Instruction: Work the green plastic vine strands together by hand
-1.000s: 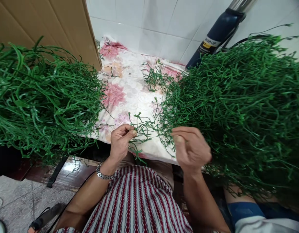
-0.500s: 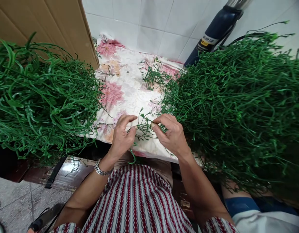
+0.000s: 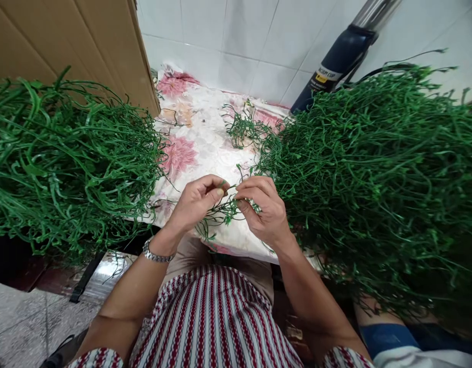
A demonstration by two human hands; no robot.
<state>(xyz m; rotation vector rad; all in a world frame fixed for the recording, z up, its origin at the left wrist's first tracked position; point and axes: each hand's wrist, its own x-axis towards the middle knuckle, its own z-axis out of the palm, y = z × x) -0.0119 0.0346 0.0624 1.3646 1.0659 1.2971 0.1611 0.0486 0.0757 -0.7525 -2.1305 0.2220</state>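
Note:
My left hand (image 3: pixel 195 202) and my right hand (image 3: pixel 261 209) meet in front of my chest, fingertips almost touching. Both pinch the same thin green plastic sprig (image 3: pixel 224 212), whose twigs hang down between the palms. A steel watch (image 3: pixel 155 254) sits on my left wrist. The hands hover over a flowered cloth (image 3: pixel 193 138). A big heap of green plastic stems (image 3: pixel 374 174) lies right beside my right hand. Another heap of green stems (image 3: pixel 67 158) lies to the left, apart from my left hand.
A small loose clump of sprigs (image 3: pixel 245 128) rests on the cloth farther back. A brown cardboard panel (image 3: pixel 67 41) stands at the back left. A dark blue flask (image 3: pixel 337 56) leans on the white tiled wall. Another person's knee (image 3: pixel 377 327) shows at lower right.
My right hand left the right heap and came in to meet my left hand. Both hands rose slightly and now pinch one sprig together.

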